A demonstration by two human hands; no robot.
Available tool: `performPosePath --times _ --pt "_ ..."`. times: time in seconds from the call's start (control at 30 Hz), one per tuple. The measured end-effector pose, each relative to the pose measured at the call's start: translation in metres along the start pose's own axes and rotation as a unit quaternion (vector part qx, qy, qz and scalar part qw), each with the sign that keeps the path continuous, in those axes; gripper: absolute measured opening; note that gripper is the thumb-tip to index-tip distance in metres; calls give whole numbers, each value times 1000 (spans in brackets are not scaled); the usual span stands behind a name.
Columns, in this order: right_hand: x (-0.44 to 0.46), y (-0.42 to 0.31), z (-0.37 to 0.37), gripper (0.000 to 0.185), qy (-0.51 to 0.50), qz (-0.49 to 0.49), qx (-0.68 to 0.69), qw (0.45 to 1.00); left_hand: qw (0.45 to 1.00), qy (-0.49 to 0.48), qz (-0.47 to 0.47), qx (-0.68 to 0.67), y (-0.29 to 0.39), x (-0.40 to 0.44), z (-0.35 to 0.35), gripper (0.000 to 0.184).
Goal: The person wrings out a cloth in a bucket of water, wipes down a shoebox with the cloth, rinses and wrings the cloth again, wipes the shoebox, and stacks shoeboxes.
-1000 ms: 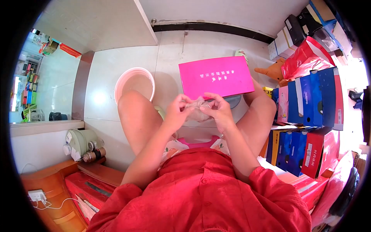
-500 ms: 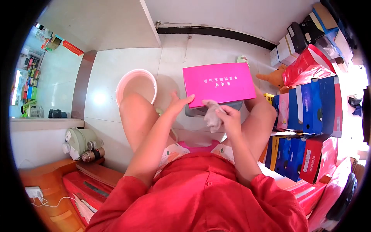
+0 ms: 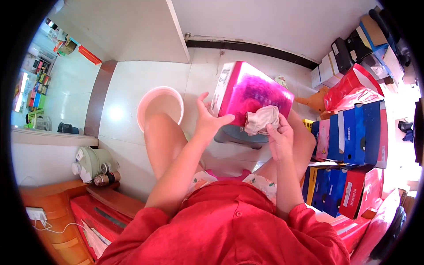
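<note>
A glossy pink box (image 3: 254,90) is tilted above a grey stool (image 3: 240,136), with its white labelled end showing on the left. My left hand (image 3: 208,120) is at the box's lower left corner, thumb and fingers spread apart; whether it bears any of the box's weight is unclear. A crumpled beige-grey cloth (image 3: 261,121) is pinched in my right hand (image 3: 280,136), in front of the box's lower right part. The cloth overlaps the box face.
A pink-rimmed bucket (image 3: 140,110) stands on the floor beside my left knee. Stacked shoe boxes (image 3: 353,132) and a red bag (image 3: 351,90) are on the right. A green container (image 3: 92,162) and a wooden cabinet (image 3: 53,221) are at the left.
The box has gone from lying flat to tilted, its end now visible. My left hand let go of the cloth and reached the box; my right hand moved right with the cloth.
</note>
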State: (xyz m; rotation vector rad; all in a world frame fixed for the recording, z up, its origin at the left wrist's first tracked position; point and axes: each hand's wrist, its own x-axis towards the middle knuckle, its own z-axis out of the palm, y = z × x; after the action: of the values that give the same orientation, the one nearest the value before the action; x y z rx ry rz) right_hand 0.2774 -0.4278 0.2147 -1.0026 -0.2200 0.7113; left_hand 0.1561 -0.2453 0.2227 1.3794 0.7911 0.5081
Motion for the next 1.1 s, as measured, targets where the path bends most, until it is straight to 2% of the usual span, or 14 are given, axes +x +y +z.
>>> performPosePath --times 0.03,0.17,0.2,0.23,0.37,0.5,0.57,0.63,0.7,0.77,0.83,0.9,0.97,1.1 --pt "0 -6 0 41 0 -28 1 1000 990 -17 101 95 18 -3 0 105" --pt "-5 -31 4 31 26 -99 20 995 959 -85 194 188 72 -20 6 105" --pt "-7 -40 -5 20 50 -115 19 992 930 -98 244 256 78 -22 14 103" --pt "-10 -46 -8 20 56 -121 19 991 895 -106 288 323 81 -25 18 100" --pt "-21 -64 -5 17 102 -153 43 982 902 -92 293 303 70 -23 16 98" --pt "-17 -63 -2 26 147 -150 44 977 886 -91 324 318 64 -29 18 98" --pt "-10 -52 0 35 146 -221 -123 957 886 -83 328 316 60 -32 22 99" --pt "-12 -54 8 43 136 -186 -91 969 888 -75 329 314 59 -34 24 99" --pt "-3 -44 7 48 138 -275 -435 846 896 -66 328 292 59 -37 27 101" --pt "0 -42 10 51 136 -262 -467 833 903 -61 314 287 59 -39 28 102" --pt "-1 -48 19 48 120 -312 -539 774 910 -54 298 282 57 -38 27 103" --pt "6 -44 12 47 127 -336 -521 774 897 -51 318 303 52 -33 23 105" --pt "8 -48 17 45 117 -359 -577 724 896 -51 313 310 52 -30 20 104" --pt "14 -51 18 45 100 -392 -605 686 902 -47 307 300 51 -31 21 102"
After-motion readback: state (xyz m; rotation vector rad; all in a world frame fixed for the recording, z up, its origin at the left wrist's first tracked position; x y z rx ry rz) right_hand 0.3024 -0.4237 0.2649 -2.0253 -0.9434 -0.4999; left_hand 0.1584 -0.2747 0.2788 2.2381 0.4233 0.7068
